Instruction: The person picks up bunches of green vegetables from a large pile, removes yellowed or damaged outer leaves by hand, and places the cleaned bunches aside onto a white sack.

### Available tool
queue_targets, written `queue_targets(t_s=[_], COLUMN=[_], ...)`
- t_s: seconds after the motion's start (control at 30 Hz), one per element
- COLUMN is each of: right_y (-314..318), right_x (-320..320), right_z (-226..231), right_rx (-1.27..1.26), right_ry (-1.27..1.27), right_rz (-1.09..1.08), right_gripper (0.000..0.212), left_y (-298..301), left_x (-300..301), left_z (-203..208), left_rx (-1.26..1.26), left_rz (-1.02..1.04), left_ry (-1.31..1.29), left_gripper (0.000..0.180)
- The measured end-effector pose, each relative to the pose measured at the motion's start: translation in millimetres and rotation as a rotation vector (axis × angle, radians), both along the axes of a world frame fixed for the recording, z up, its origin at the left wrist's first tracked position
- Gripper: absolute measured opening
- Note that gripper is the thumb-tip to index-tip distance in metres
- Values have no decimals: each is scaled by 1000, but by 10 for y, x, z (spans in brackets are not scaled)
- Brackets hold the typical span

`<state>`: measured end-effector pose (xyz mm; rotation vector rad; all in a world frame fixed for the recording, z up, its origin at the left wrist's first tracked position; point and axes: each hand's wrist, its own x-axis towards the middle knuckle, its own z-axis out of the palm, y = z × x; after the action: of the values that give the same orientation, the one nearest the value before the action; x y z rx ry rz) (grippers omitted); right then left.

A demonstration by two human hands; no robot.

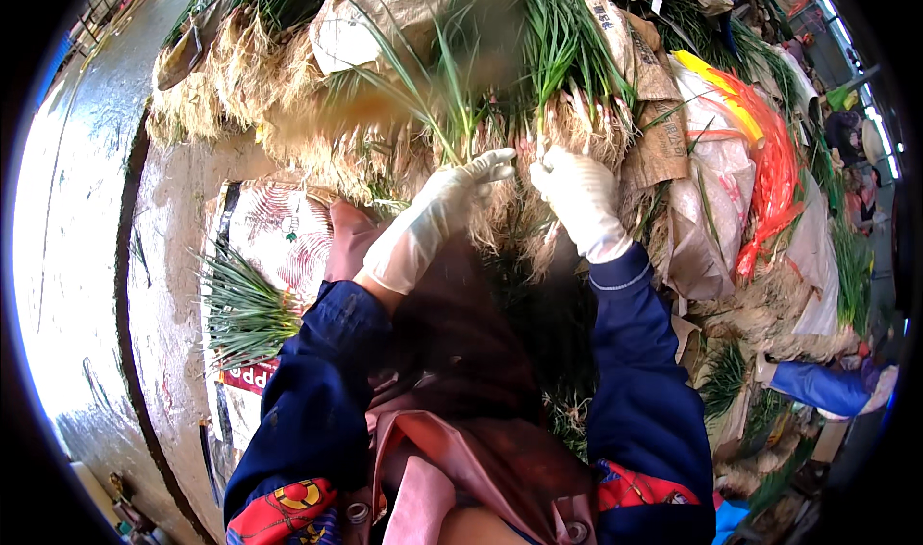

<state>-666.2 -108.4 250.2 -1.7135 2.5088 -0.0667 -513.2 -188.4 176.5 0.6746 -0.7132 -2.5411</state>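
My left hand [433, 213], in a thin whitish glove, closes thumb and fingers around the base of a few green onions [448, 143], whose long leaves point away from me. Just to its right, my gloved right hand [582, 199] pinches at the pale lower stem of another green onion [540, 122]. Both hands are at the near edge of a heap of green onions [558, 40], with their tangled straw-coloured roots [510, 213] hanging toward me. Fingers partly hide the gripped stems.
A bundle of green onions [252, 312] lies on a printed sack [279, 223] at left, over the concrete floor [173, 285]. Woven sacks [385, 21], a brown sack [656, 103] and an orange plastic bag [772, 175] cover the heap. At far right shows another person's blue sleeve [817, 387].
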Motion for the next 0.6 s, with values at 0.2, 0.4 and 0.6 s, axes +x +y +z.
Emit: queue_targets(t_s=[0.2, 0.4, 0.6], right_y=[456, 291, 54], right_x=[278, -67, -73], right_z=[-190, -769, -675], right_rx=[-363, -461, -462], right_ry=[-554, -1349, -426], right_rz=[-5, 44, 330], right_gripper=[28, 39, 11], left_y=[125, 225, 144], left_x=[-7, -23, 128], left_z=[-319, -292, -214], left_rx=[23, 130, -111], left_rz=[-4, 40, -106], left_ry=[29, -114, -111], left_gripper=[28, 22, 24])
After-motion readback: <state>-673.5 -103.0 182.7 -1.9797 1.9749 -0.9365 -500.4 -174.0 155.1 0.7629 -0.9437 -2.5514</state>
